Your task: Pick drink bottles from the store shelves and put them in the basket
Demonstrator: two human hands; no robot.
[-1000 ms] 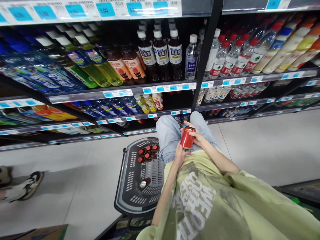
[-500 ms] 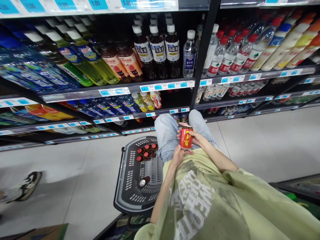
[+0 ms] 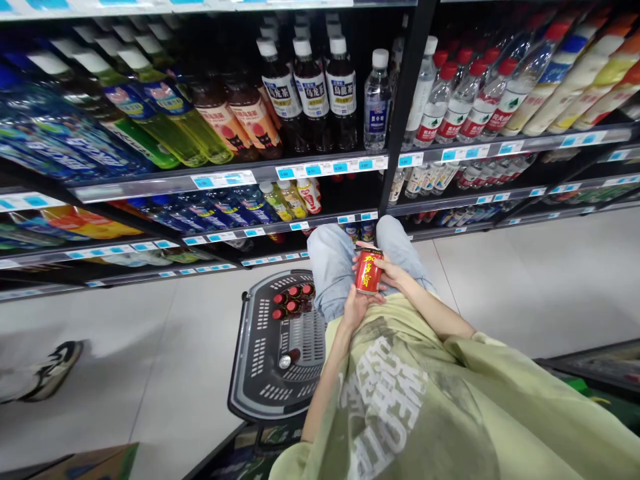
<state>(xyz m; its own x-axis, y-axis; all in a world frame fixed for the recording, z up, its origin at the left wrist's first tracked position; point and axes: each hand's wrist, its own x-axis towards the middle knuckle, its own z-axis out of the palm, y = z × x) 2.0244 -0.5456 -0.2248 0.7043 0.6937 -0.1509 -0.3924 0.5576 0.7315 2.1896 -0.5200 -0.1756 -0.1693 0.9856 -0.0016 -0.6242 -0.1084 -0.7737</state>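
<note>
A red drink can [image 3: 369,271] with yellow lettering is held upright in front of my knees by both hands. My left hand [image 3: 354,308] cups it from below and the left side. My right hand [image 3: 393,275] wraps round its right side, fingers closed on it. Below and to the left, on the floor, stands a grey shopping basket [image 3: 265,373] with several red cans [image 3: 291,300] at its far end and one can [image 3: 289,360] lying apart in the middle.
Black shelves [image 3: 230,180] full of bottled drinks run across in front, with blue price tags along their edges. Another person's shoe [image 3: 50,370] is on the pale tiled floor at the left. A cardboard box corner [image 3: 90,461] shows at the bottom left.
The can has been turned in my hands, so its yellow lettering now faces me. It sits slightly higher and more upright. The other person's shoe has shifted a little.
</note>
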